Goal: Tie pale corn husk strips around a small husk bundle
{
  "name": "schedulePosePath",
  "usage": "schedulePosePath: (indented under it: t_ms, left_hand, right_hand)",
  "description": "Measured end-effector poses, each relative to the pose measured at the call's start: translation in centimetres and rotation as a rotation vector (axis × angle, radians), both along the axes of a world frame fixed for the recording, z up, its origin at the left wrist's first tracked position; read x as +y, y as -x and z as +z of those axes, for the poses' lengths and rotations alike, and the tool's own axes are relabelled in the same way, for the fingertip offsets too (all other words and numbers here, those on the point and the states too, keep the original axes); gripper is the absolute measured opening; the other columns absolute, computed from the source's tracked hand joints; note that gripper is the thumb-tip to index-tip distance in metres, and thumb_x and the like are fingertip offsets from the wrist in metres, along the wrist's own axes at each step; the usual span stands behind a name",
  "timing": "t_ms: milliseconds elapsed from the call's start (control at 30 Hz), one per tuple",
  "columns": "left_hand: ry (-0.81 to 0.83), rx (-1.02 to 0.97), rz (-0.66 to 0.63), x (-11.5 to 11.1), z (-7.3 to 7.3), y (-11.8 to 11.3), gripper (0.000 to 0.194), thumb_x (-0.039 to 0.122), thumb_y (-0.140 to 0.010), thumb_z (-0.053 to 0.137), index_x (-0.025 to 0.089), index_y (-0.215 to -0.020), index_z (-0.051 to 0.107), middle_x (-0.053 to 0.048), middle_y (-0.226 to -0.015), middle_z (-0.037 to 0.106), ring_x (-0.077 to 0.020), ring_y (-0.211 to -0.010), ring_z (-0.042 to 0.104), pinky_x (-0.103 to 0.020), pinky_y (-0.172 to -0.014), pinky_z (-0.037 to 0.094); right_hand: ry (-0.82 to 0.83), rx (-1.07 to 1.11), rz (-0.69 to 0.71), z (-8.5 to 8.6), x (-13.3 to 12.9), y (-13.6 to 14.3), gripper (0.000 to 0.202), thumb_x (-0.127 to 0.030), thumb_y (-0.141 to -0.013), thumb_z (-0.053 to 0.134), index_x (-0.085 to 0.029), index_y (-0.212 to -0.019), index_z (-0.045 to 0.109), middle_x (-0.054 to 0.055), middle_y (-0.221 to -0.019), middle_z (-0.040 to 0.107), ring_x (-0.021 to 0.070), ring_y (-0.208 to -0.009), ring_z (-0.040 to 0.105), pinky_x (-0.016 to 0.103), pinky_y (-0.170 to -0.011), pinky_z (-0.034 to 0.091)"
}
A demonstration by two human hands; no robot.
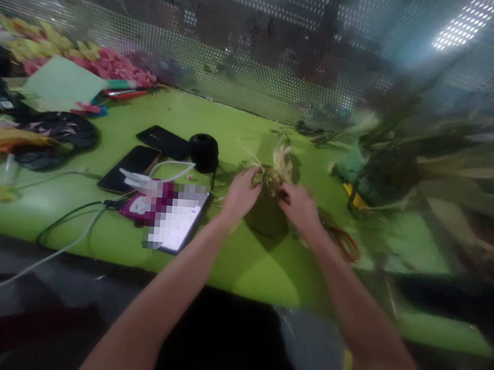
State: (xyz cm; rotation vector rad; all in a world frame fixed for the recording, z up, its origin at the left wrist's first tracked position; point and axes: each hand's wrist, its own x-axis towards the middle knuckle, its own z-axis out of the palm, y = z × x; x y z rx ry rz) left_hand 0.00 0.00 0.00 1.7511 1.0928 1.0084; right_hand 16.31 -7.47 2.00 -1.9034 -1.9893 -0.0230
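Observation:
A small bundle of pale, dried leaves (282, 164) is on the green table between my hands, its loose ends pointing away from me. My left hand (243, 193) is at its left side, fingers curled and pinching thin strands at its base. From the right, my right hand (300, 207) closes thumb and fingers on the lower end of the same bundle. Blur and the fingers hide the exact grip. Just beyond my right wrist lies an orange loop-shaped handle (348, 244), perhaps of scissors.
Left of my hands are a round black object (204, 153), a dark phone (128, 169), another dark phone (162, 141) and a lit phone (179, 225). Cables cross the green table (235, 113). Pink and yellow flowers (115, 66) lie far left. Blurred leafy material (436, 166) fills the right; perforated mesh (257, 54) stands behind.

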Motion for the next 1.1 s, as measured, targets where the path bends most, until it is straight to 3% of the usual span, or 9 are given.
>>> schedulePosePath:
  t_ms: [67,167,300,367,500,767,933,1100]
  left_hand:
    - [-0.135,0.108,0.089,-0.9,0.9,0.2,0.042,0.014,-0.085,0.060,0.016,-0.127,0.061,-0.018,-0.139,0.058,-0.0336,-0.133,0.048,-0.053,-0.111,0.037]
    - [-0.282,0.121,0.125,-2.1,2.2,0.3,0.037,0.016,-0.089,0.058,0.021,-0.125,0.060,-0.012,-0.132,0.062,-0.0294,-0.128,0.051,-0.052,-0.109,0.039]
    - [-0.371,0.064,-0.089,-2.8,3.0,0.2,0.024,0.023,-0.090,0.060,0.025,-0.113,0.067,-0.004,-0.115,0.071,-0.0246,-0.113,0.058,-0.047,-0.103,0.041]
    - [-0.320,0.029,-0.198,-2.8,2.9,0.1,0.017,0.027,-0.088,0.065,0.025,-0.103,0.072,-0.004,-0.102,0.074,-0.0246,-0.101,0.061,-0.044,-0.097,0.042]
    - [-0.141,-0.125,-0.251,-2.8,2.1,-0.2,0.009,0.026,-0.083,0.069,0.023,-0.090,0.075,-0.006,-0.087,0.073,-0.0227,-0.084,0.059,-0.038,-0.084,0.044]
    - [0.262,-0.460,-0.290,-2.9,1.1,-0.4,0.018,0.034,-0.085,0.069,0.019,-0.094,0.069,-0.005,-0.091,0.070,-0.0153,-0.083,0.061,-0.030,-0.080,0.047]
    - [0.335,-0.501,-0.335,-2.8,1.1,-0.5,0.016,0.031,-0.084,0.070,0.020,-0.095,0.070,-0.003,-0.093,0.070,-0.0137,-0.087,0.061,-0.029,-0.083,0.047]
    - [0.307,-0.507,-0.353,-2.8,0.8,-0.8,0.013,0.027,-0.084,0.068,0.021,-0.096,0.070,-0.004,-0.096,0.070,-0.0146,-0.090,0.063,-0.032,-0.087,0.048]
  right_hand:
    - [-0.067,0.014,-0.019,0.9,-0.6,-0.6,0.009,-0.017,-0.089,0.059,-0.022,-0.090,0.066,0.004,-0.088,0.072,0.0229,-0.083,0.059,0.034,-0.073,0.040]
    - [-0.211,-0.026,-0.016,2.3,-1.3,-1.2,0.007,-0.020,-0.089,0.061,-0.022,-0.091,0.067,0.005,-0.092,0.072,0.0245,-0.090,0.059,0.036,-0.079,0.039]
    - [-0.277,-0.008,0.045,3.5,-1.8,-1.3,0.007,-0.020,-0.087,0.063,-0.023,-0.091,0.068,0.004,-0.093,0.072,0.0244,-0.093,0.059,0.036,-0.082,0.040]
    - [-0.285,0.031,0.057,3.8,-2.0,-1.0,0.007,-0.020,-0.087,0.063,-0.024,-0.090,0.068,0.004,-0.094,0.072,0.0244,-0.094,0.059,0.037,-0.083,0.041]
    - [-0.342,0.088,0.033,4.0,-2.4,-0.5,0.009,-0.020,-0.088,0.063,-0.026,-0.090,0.069,0.004,-0.103,0.072,0.0257,-0.102,0.059,0.041,-0.089,0.043]
    - [-0.437,0.057,0.051,3.9,-2.8,0.5,0.007,-0.026,-0.086,0.068,-0.030,-0.081,0.071,0.001,-0.118,0.069,0.0275,-0.111,0.057,0.049,-0.096,0.040]
    - [-0.380,0.340,0.117,3.8,-2.8,0.5,0.007,-0.023,-0.086,0.066,-0.026,-0.092,0.069,0.004,-0.103,0.071,0.0236,-0.101,0.061,0.041,-0.089,0.047]
    - [-0.313,0.583,0.023,3.6,-2.6,0.2,0.008,-0.029,-0.090,0.063,-0.024,-0.094,0.069,0.003,-0.094,0.072,0.0204,-0.088,0.065,0.037,-0.081,0.051]
